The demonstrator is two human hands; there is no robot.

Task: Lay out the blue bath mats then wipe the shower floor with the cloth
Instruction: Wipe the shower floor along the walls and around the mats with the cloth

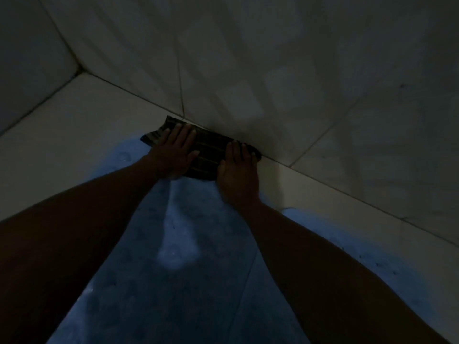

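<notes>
Left hand: the left hand (173, 151) is flat, fingers spread wide, palm pressing down on the left end of the cloth (206, 155) — pinning it, nothing gripped.
Right hand: the right hand (238, 170) is just as flat and splayed, planted on the cloth's right end, fingertips almost at the wall (248, 70).
Cloth: dark, striped, dead centre of the frame, squeezed into the seam where the shower floor (62, 135) meets the wall.
Long axis: runs from upper left down to lower right, along that seam; the hands sit at opposite ends, neither clearly nearer.
Way ahead: with the wall directly in front, any stroke looks to be sideways along the seam or back toward the body.
Bath mats: blue bath mats (161, 269) lie flat under both forearms in the lower half; the cloth's near edge seems to overlap the mat's far edge, though the dim light blurs it.
Stage: mats look laid, wiping is underway.
</notes>
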